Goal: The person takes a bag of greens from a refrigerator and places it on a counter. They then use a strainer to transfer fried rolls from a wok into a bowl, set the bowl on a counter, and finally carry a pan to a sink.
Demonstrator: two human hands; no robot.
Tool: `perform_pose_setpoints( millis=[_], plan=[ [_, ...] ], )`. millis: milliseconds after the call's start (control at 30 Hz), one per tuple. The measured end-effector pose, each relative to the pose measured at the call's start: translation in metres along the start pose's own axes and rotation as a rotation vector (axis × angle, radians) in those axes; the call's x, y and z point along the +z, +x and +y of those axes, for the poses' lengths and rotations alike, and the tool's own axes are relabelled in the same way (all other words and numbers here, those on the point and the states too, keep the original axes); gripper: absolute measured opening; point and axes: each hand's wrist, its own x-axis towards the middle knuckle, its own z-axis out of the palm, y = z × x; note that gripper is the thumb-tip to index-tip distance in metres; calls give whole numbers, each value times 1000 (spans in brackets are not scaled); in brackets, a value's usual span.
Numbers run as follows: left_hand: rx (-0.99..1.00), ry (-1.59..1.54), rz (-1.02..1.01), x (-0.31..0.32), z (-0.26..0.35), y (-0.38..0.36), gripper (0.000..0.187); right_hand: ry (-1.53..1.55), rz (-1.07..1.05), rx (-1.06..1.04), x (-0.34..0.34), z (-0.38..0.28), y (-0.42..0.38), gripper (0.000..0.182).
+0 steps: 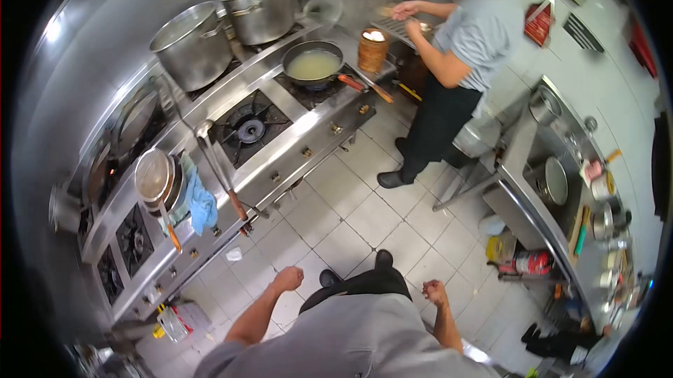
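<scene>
My left hand [287, 278] hangs over the tiled floor at my side, fingers curled into a loose fist with nothing showing in it. On the other side, my right hand [435, 292] is also curled closed, and no object shows in it. Neither hand touches anything. Closest to my left hand is the stove front, where a ladle [223, 175] with a wooden handle lies across the edge. A blue cloth [202, 203] hangs beside stacked strainers [154, 175]. Farther along, a pan [313, 64] holding pale yellowish liquid sits on a burner.
Two large stock pots [189, 45] stand behind the burners. A co-worker [463, 49] in a grey shirt stands at the stove's far end, near a round wooden container [373, 51]. A sink counter [491, 199] runs along the right. A fire extinguisher [531, 262] is under it.
</scene>
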Motion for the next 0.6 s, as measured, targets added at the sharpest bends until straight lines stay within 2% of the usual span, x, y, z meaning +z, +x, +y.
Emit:
perform_pose_setpoints(
  millis=[67,133,200,267,333,400,467,533,600],
  plan=[
    [32,118,-61,-14,33,24,20,92,6,-7,-14,10,-6,17],
    [76,118,25,-8,41,53,19,153,-31,4,-28,17,-6,17],
    [81,66,138,-28,77,63,19,131,-63,67,-44,22,0,17],
    [84,41,153,-31,81,79,17,101,-85,135,-58,25,10,17],
    [-31,-81,274,-46,99,75,15,63,-127,130,-78,34,24,18],
    [-76,-106,401,-52,87,75,24,22,-145,129,-89,30,42,19],
    [-249,-143,515,-73,83,64,30,-21,-132,131,-100,18,60,20],
    [-277,-188,746,-100,72,52,38,-7,-115,68,-108,3,73,21],
    [-412,-145,971,-126,50,45,48,34,-118,-5,-109,-18,88,20]
  ],
)
